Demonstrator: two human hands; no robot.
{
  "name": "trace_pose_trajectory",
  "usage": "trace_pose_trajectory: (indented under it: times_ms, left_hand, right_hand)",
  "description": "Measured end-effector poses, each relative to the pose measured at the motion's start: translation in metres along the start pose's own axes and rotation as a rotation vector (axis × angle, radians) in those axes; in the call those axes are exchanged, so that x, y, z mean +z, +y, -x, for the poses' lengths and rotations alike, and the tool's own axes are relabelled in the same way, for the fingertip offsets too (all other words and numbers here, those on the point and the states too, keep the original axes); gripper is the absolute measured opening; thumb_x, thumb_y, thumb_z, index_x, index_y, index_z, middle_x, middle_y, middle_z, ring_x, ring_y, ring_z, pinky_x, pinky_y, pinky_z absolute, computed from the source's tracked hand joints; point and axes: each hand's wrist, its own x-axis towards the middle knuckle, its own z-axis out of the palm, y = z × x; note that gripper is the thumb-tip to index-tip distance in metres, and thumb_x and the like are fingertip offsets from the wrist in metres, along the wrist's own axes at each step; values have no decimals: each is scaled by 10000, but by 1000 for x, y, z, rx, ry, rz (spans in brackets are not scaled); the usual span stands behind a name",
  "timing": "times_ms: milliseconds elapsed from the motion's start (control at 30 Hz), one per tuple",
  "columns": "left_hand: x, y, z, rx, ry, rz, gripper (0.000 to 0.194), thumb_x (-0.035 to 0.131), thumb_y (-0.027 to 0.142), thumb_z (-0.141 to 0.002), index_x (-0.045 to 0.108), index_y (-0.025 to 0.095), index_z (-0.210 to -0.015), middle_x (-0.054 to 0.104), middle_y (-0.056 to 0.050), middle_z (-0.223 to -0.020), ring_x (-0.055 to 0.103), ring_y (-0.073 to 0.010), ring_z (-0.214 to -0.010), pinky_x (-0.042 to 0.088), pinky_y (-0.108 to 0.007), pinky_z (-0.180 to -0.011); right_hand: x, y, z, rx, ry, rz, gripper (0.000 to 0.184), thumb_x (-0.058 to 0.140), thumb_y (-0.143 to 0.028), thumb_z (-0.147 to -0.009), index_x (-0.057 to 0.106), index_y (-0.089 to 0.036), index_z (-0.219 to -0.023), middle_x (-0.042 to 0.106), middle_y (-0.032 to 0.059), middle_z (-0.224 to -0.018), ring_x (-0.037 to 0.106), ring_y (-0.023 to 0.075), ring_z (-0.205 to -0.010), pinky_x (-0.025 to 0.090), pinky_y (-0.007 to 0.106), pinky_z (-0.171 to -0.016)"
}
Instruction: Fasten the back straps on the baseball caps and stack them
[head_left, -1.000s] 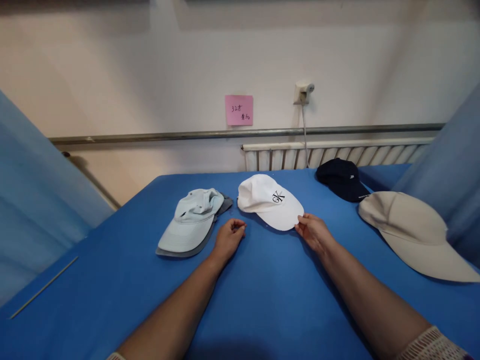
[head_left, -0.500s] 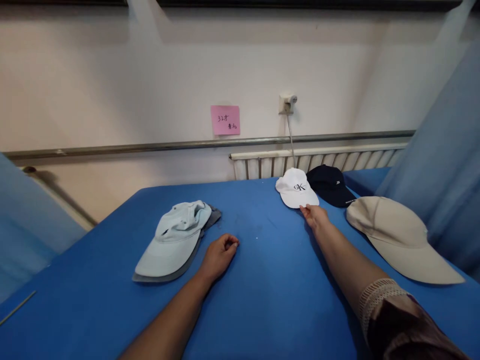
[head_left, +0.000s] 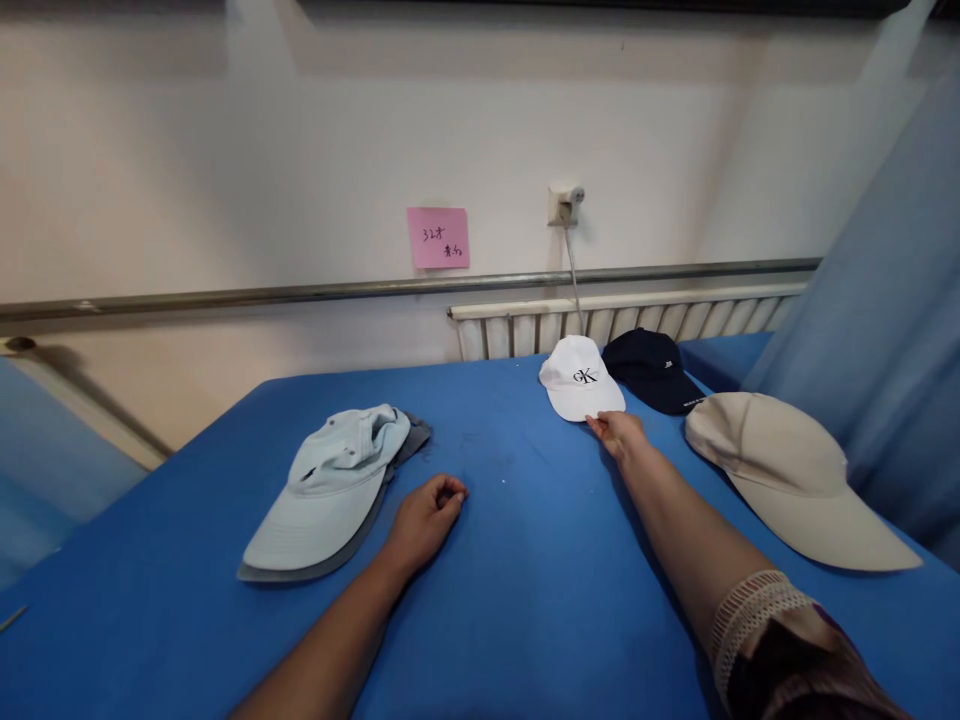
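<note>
At the back of the blue surface, my right hand (head_left: pixel 616 432) pinches the brim edge of a white baseball cap (head_left: pixel 576 366) with dark letters on its front. Right beside that cap lies a navy baseball cap (head_left: pixel 646 364). A large beige cap (head_left: pixel 780 455) lies to the right of my right forearm, its brim toward the right. My left hand (head_left: pixel 426 520) rests on the surface with its fingers curled together and nothing visible in them. Left of it, a light blue baseball cap (head_left: pixel 330 490) is stacked on a dark grey cap (head_left: pixel 289 575), mostly hidden beneath.
Behind the blue-covered table (head_left: pixel 480 620) stand a white radiator (head_left: pixel 517 330) and a metal rail (head_left: pixel 337 292). A pink note (head_left: pixel 439 238) and a socket with a plugged-in cord (head_left: pixel 564 206) are on the wall. Blue curtains (head_left: pixel 862 270) hang at both sides.
The view has shifted slightly to the right, so everything sits a little further left. My right hand keeps its pinch on the white cap's brim; the caps stay in place.
</note>
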Motion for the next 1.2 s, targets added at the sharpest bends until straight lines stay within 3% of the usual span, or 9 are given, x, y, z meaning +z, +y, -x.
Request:
trace_pose_trajectory:
  times_ms: [300, 567, 733, 833, 933, 1033, 1133, 1200]
  left_hand:
    - [-1, 2, 2, 5, -8, 10, 199, 582, 361, -777, 664, 207, -873, 671, -13, -752, 573, -185, -661, 398, -274, -625]
    - [2, 4, 7, 27, 9, 20, 168, 583, 330, -772, 676, 200, -826, 660, -13, -736, 558, -173, -648, 393, -268, -618]
    - [7, 4, 15, 63, 4, 53, 136, 576, 289, -778, 671, 198, -812, 663, -18, -739, 552, -165, -644, 405, -268, -613]
    - [4, 5, 19, 102, 17, 40, 151, 561, 270, -792, 676, 194, -851, 673, -31, -776, 573, -175, -675, 426, -279, -633]
    - [-12, 9, 22, 171, 144, -62, 183, 543, 248, -821, 666, 195, -946, 682, -56, -875, 611, -201, -782, 459, -313, -750]
    - [-41, 11, 22, 242, 446, -264, 233, 539, 229, -846, 627, 192, -1059, 658, -110, -1065, 592, -255, -1012, 417, -370, -937]
    - [-68, 4, 20, 155, 705, -495, 382, 609, 291, -822, 566, 180, -1184, 585, -167, -1238, 485, -338, -1196, 323, -444, -1029]
    - [-77, -5, 17, 66, 748, -604, 465, 660, 358, -787, 564, 157, -1196, 594, -194, -1206, 488, -377, -1166, 294, -486, -1019]
  right_hand:
    - [0, 5, -10, -31, -1, 41, 273, 608, 72, -692, 504, -167, -773, 595, -25, -787, 625, 89, -624, 621, 235, -602]
    - [-3, 6, -4, -51, 37, 108, 283, 565, 29, -759, 548, -183, -945, 647, 3, -831, 654, 117, -647, 603, 229, -606]
    - [-7, 7, 10, -70, 18, 233, 172, 568, -22, -813, 566, -151, -926, 651, 9, -698, 649, 116, -561, 590, 199, -568]
    - [-15, 5, 20, -59, -42, 350, 66, 551, -115, -876, 585, -122, -819, 646, 58, -593, 632, 139, -483, 535, 200, -437]
    - [-21, 4, 32, -87, -72, 455, 203, 540, -179, -900, 584, -122, -710, 613, 64, -496, 563, 132, -379, 435, 188, -331]
    - [-23, 9, 47, -171, -52, 505, 198, 545, -137, -877, 565, -142, -681, 583, 10, -467, 506, 93, -340, 389, 160, -326]
    - [-21, 25, 72, -232, -49, 515, 152, 566, -97, -831, 550, -155, -691, 581, -25, -496, 516, 75, -370, 400, 147, -364]
    - [-19, 42, 96, -231, -105, 521, 112, 583, -120, -813, 565, -153, -707, 626, 0, -556, 563, 91, -423, 433, 165, -395]
